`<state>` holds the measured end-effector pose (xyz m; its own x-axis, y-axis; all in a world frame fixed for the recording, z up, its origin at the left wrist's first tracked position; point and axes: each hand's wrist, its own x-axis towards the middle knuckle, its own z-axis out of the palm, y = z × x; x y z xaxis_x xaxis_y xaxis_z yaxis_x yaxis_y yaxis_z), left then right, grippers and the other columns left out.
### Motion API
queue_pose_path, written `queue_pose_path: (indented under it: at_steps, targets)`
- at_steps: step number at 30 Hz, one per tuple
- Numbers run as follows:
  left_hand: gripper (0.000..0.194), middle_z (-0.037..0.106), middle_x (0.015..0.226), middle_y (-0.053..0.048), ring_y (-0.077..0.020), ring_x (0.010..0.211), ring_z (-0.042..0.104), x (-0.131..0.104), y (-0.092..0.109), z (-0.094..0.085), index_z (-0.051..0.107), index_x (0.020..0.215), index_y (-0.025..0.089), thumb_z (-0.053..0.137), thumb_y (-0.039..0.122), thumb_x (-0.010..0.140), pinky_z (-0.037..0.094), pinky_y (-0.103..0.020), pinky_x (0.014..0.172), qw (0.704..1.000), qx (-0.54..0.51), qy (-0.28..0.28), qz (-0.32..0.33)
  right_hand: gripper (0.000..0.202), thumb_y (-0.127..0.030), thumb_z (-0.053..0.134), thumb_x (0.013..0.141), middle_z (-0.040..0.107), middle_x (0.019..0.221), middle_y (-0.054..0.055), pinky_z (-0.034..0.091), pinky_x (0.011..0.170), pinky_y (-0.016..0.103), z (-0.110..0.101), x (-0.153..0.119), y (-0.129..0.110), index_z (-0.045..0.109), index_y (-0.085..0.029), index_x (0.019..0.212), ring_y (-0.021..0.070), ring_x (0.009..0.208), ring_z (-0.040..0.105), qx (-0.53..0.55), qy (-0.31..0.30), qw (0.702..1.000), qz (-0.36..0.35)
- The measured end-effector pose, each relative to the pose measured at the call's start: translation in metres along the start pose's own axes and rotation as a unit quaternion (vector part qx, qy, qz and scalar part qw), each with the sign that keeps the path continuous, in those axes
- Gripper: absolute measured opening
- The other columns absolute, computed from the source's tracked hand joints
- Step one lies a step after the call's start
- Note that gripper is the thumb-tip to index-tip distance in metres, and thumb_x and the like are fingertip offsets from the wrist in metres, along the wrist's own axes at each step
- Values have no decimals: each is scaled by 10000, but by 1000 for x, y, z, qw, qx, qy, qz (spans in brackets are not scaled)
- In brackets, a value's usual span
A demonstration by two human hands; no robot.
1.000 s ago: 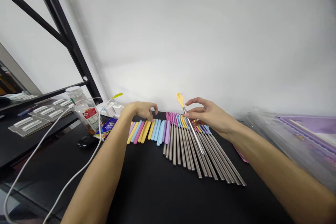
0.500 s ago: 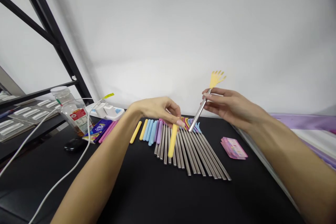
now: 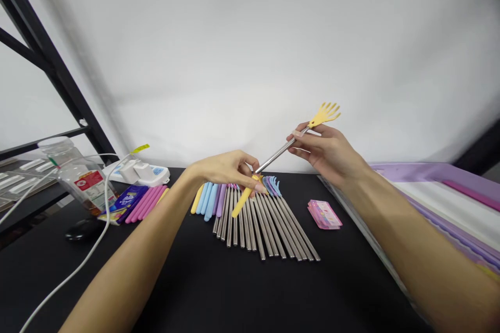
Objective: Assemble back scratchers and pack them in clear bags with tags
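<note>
My left hand (image 3: 230, 169) pinches a yellow handle (image 3: 242, 203) near its upper end. In my right hand (image 3: 324, 148) is a back scratcher rod (image 3: 278, 155), metal with a yellow claw head (image 3: 325, 113) pointing up and right. The rod's lower end meets the top of the yellow handle at my left fingertips; how far it goes in is hidden. Below lies a fanned row of metal back scratcher rods (image 3: 273, 229) with claw heads in several colours (image 3: 271, 185). Blue handles (image 3: 211, 200) and purple handles (image 3: 221, 200) lie left of the rods.
A pink card stack (image 3: 325, 214) lies right of the rods. Pink handles (image 3: 146, 204), a purple packet (image 3: 130, 200), a clear jar (image 3: 84, 182), a black mouse (image 3: 84, 229), a power strip (image 3: 158, 174) and a white cable (image 3: 105, 208) are at left. A purple-edged bin (image 3: 410, 169) stands right.
The rod has tilted flatter and its lower end has come to the top of the yellow handle. My hands have drawn into line. The view has shifted to the right.
</note>
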<state>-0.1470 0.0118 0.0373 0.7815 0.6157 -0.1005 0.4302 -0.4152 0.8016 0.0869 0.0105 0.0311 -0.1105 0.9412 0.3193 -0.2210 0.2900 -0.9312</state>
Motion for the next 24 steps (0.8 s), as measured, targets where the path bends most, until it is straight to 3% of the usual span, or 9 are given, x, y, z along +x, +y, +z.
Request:
queue_pose_path:
  at_steps: [5, 10, 19, 24]
  targets:
    - [350, 686, 685, -22, -103, 575, 536, -1, -3, -1, 513, 745, 168, 672, 476, 793, 316, -236, 531, 999, 19, 32, -20, 290, -311, 838, 641, 682, 822, 34, 528, 873, 396, -7, 0, -4, 633, -200, 813, 204, 919, 643, -33, -34, 999, -16]
    - [370, 643, 662, -22, -104, 575, 534, 1, -3, -3, 575, 808, 149, 646, 512, 801, 323, -233, 523, 996, 44, 80, 0, 323, -313, 856, 621, 695, 804, 45, 527, 902, 417, -12, 0, -10, 629, -186, 814, 238, 982, 656, -34, -42, 998, -33]
    - [300, 632, 646, -7, -89, 551, 536, 2, 5, 4, 566, 788, 158, 656, 442, 821, 356, -211, 521, 988, 36, 141, 45, 358, -340, 867, 599, 726, 817, 52, 544, 876, 395, -17, 0, -10, 644, -172, 824, 215, 914, 683, -20, -44, 998, -49]
    - [354, 648, 649, -21, -84, 507, 531, 10, 9, 15, 558, 794, 150, 603, 495, 858, 388, -214, 520, 989, -21, 128, 68, 342, -344, 855, 617, 732, 816, 59, 559, 833, 386, -17, -4, -16, 638, -152, 797, 196, 839, 690, -44, -91, 993, -56]
